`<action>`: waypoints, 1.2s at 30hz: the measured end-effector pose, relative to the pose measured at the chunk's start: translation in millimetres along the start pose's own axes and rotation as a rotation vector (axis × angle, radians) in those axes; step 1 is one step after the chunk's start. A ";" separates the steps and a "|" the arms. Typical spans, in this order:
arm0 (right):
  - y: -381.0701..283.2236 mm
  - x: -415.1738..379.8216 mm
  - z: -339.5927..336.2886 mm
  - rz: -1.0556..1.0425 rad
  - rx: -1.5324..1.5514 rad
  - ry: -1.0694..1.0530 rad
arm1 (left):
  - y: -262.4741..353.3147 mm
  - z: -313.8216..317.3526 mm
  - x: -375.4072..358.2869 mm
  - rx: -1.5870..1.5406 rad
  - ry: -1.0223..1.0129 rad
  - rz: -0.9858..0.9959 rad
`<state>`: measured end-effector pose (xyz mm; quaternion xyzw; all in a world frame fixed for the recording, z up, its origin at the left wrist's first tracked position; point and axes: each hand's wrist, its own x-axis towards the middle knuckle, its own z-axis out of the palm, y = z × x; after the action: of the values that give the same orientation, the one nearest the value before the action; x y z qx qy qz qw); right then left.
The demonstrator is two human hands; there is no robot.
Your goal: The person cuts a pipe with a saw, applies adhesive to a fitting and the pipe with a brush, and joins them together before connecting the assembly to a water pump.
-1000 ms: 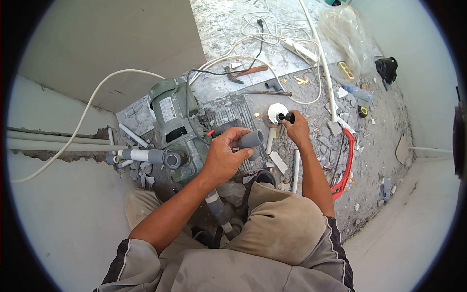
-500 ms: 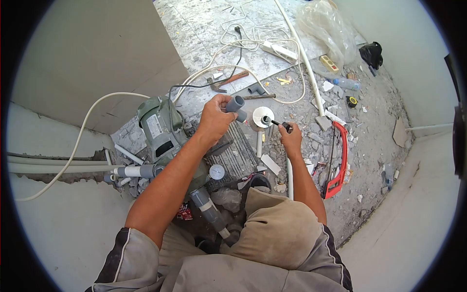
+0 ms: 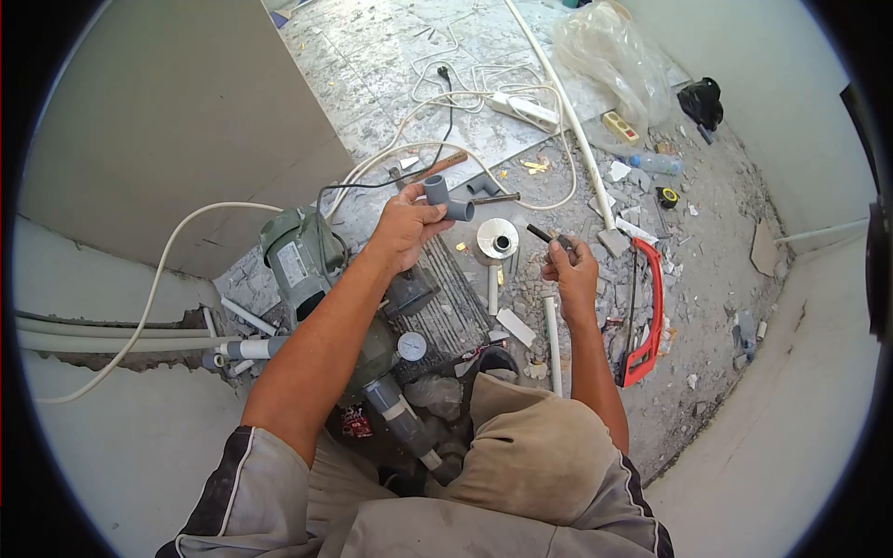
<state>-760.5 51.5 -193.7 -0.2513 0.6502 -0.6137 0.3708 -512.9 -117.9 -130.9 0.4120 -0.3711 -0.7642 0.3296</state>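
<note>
My left hand [image 3: 406, 228] grips a grey PVC elbow fitting [image 3: 437, 193], one opening turned up and the other to the right. In my right hand [image 3: 573, 274] is a dark applicator brush [image 3: 538, 232], its black tip pointing up and left. Between the two hands stands a round white glue can [image 3: 486, 244] with a dark open mouth, apart from the brush. Past the can lies another grey fitting [image 3: 481, 187] on the rubble. A green water pump [image 3: 298, 251] with a pressure gauge [image 3: 412, 346] sits beside my left forearm.
A red hacksaw [image 3: 656, 321] lies right of my right forearm. Beyond are a hammer [image 3: 442, 167], white power strip [image 3: 526, 112], loose cables, a long white pipe [image 3: 563, 107], tape measure [image 3: 667, 197] and plastic bag [image 3: 619, 65]. Broken rubble covers the floor; walls stand left and right.
My right hand has drawn the brush out of the can's mouth and moved slightly right. My left hand has turned the elbow fitting and shifted it a little left.
</note>
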 end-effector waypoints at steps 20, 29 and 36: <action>-169.0 -39.4 26.5 -0.817 -0.947 -0.456 | 28.9 17.7 -26.6 -0.065 -0.394 0.061; -127.6 -40.9 34.8 -0.543 -0.289 -0.347 | 27.6 17.1 -39.2 -0.149 -0.365 -0.022; -132.4 -53.1 39.6 -1.045 -0.669 -0.169 | 26.6 12.7 -46.2 -0.118 -0.288 -0.113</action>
<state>-714.5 52.9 -53.0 -0.6863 0.5668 -0.4550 -0.0268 -498.3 -90.3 -85.9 0.2982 -0.3453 -0.8531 0.2530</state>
